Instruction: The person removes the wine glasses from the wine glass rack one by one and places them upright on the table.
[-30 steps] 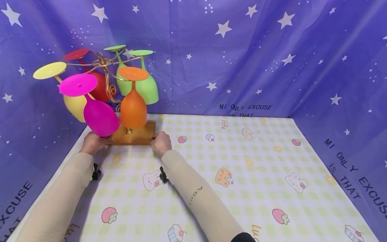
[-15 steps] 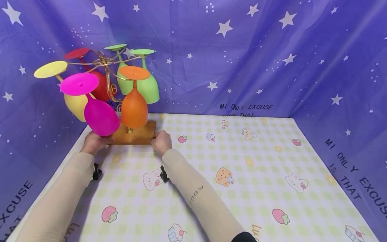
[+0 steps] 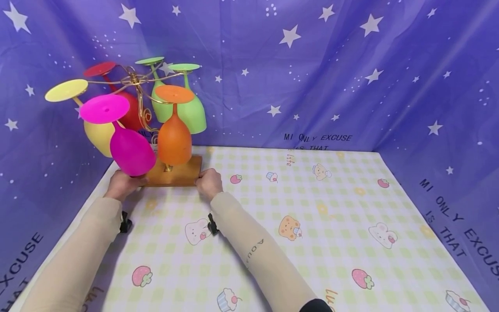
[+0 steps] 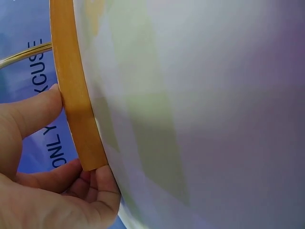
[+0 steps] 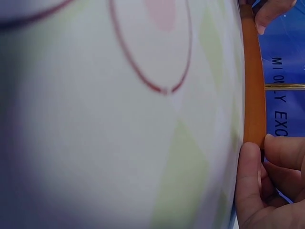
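Note:
A wine glass rack, with a gold metal stem and a flat wooden base (image 3: 177, 173), stands at the table's back left. Upside down from its arms hang a magenta wine glass (image 3: 131, 151), an orange one (image 3: 174, 141), a yellow one (image 3: 97, 136), a red one (image 3: 130, 110) and two green ones (image 3: 193, 115). My left hand (image 3: 124, 185) grips the base's left end, thumb on the top face and fingers curled at the end, as the left wrist view shows. At the opposite end, my right hand (image 3: 209, 183) pinches the base's corner between thumb and fingers.
A checked tablecloth (image 3: 323, 260) printed with cartoon animals, strawberries and cupcakes covers the table. Purple curtains (image 3: 249, 52) with white stars hang close behind the rack and along both sides. Black straps (image 3: 212, 224) show at the wrists.

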Action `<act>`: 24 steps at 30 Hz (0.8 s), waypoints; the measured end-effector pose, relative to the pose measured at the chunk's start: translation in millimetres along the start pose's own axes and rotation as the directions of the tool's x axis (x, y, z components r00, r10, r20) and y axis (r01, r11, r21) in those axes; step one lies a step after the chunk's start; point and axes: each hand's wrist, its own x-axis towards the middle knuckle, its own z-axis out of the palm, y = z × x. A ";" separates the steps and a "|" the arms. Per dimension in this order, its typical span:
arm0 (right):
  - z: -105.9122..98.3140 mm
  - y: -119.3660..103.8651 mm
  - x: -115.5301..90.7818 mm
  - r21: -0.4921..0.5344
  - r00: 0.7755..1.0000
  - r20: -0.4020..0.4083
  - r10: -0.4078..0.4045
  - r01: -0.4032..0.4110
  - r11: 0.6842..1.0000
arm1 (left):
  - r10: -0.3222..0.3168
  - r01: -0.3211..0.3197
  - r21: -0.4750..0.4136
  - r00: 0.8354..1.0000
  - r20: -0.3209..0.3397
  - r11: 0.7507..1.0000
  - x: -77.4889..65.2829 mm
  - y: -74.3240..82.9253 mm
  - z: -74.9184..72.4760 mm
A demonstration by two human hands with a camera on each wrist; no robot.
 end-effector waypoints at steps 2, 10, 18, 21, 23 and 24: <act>0.5 0.4 0.1 0.001 1.000 -0.002 0.001 -0.001 1.000 | -0.001 0.001 0.001 1.000 0.004 1.000 -0.1 -0.1 -0.3; 2.5 1.1 -0.6 0.007 1.000 -0.025 0.008 -0.008 1.000 | -0.036 0.035 0.042 0.999 0.018 0.999 1.2 -0.2 -1.0; 3.2 2.3 -1.3 0.006 0.999 -0.036 0.003 -0.003 1.000 | -0.087 0.086 0.072 0.996 0.001 0.994 -0.1 -0.7 -2.5; 3.2 2.6 -1.1 0.012 0.999 -0.040 0.002 -0.002 1.000 | -0.092 0.092 0.081 0.996 -0.004 0.992 -0.2 -0.5 -2.8; 2.8 2.9 -1.0 0.008 0.999 -0.041 0.005 -0.005 1.000 | -0.094 0.094 0.079 0.996 -0.003 0.992 0.2 -0.2 -2.5; 2.5 3.0 -1.0 0.009 0.999 -0.041 0.008 -0.008 1.000 | -0.093 0.093 0.080 0.996 -0.004 0.993 0.3 -0.2 -2.2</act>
